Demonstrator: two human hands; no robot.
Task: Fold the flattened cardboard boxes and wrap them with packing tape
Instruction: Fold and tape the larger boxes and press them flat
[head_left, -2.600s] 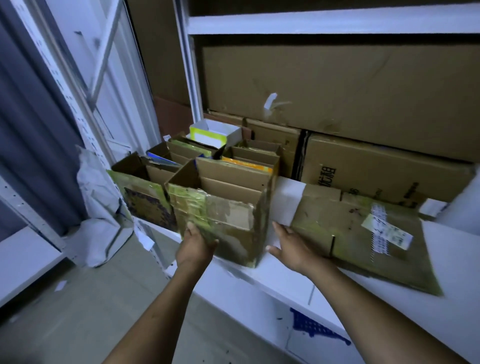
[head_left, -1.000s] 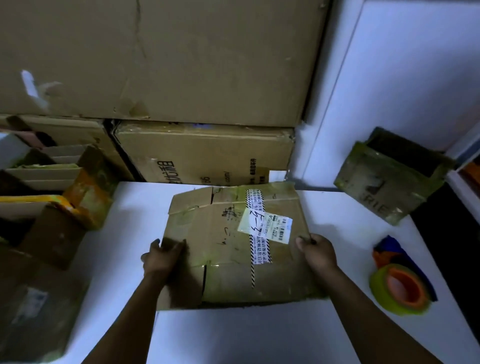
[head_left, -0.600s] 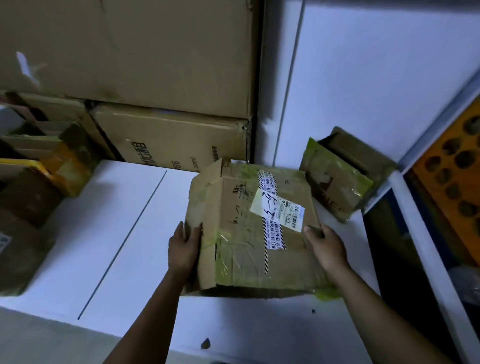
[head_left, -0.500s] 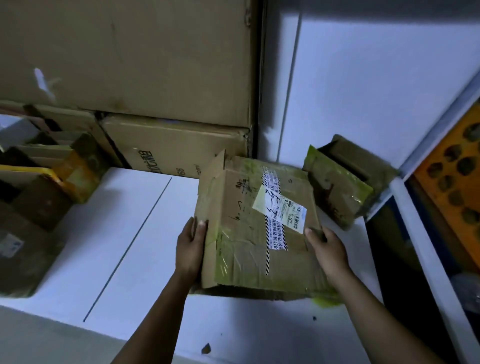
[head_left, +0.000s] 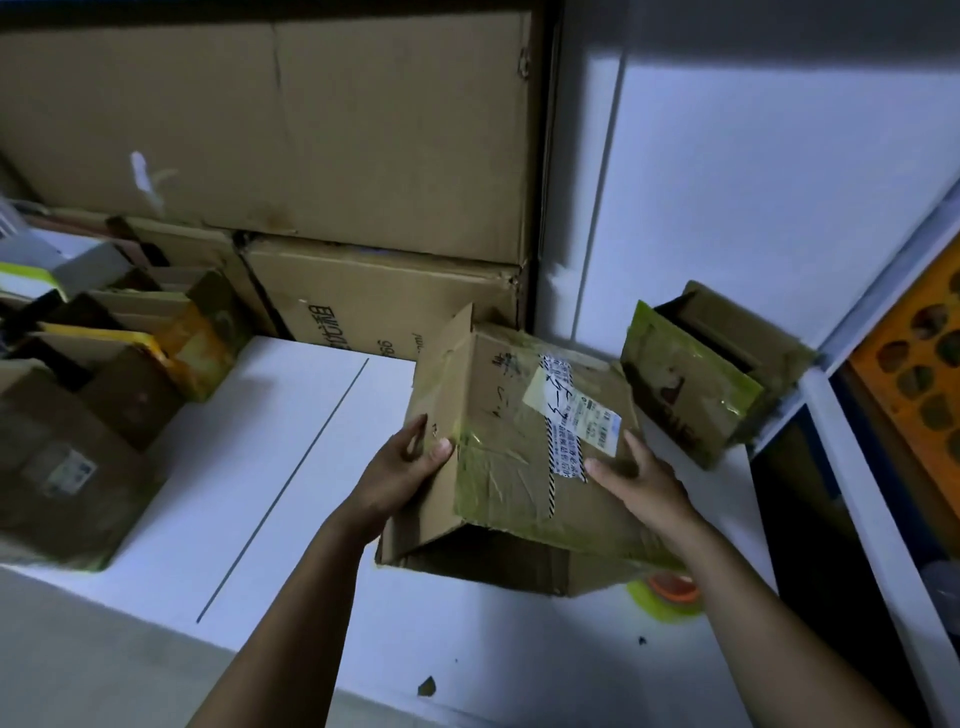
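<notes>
Since the box is only half open, step: pushing the flat box (head_left: 524, 441) up into a box shape. No new tape is going on yet, I think.
Where the box is: in the middle of the white counter (head_left: 249, 467), right in front of the person. Its near end gapes open and dark. I cannot tell if it sits on the counter or is lifted a bit.
Left hand (head_left: 405, 467): lies on the slanted left wall of the box. Its fingers (head_left: 415, 431) look mostly straight, and the thumb is at the fold. It presses and does not grab.
Right hand (head_left: 639, 478): lies flat on the top, next to the white label (head_left: 574, 410), fingers spread out and straight.
Tape roll (head_left: 670, 592): yellow-green with an orange middle, peeking out under the near right corner of the box.
Other boxes: one taped box (head_left: 691, 384) stands by the wall on the right. More open boxes (head_left: 104, 395) sit on the left.
Next move: I think the walls need to be pushed square and the end flaps folded shut. Then one hand has to let go to get the tape roll, while the other keeps the box from falling flat.
</notes>
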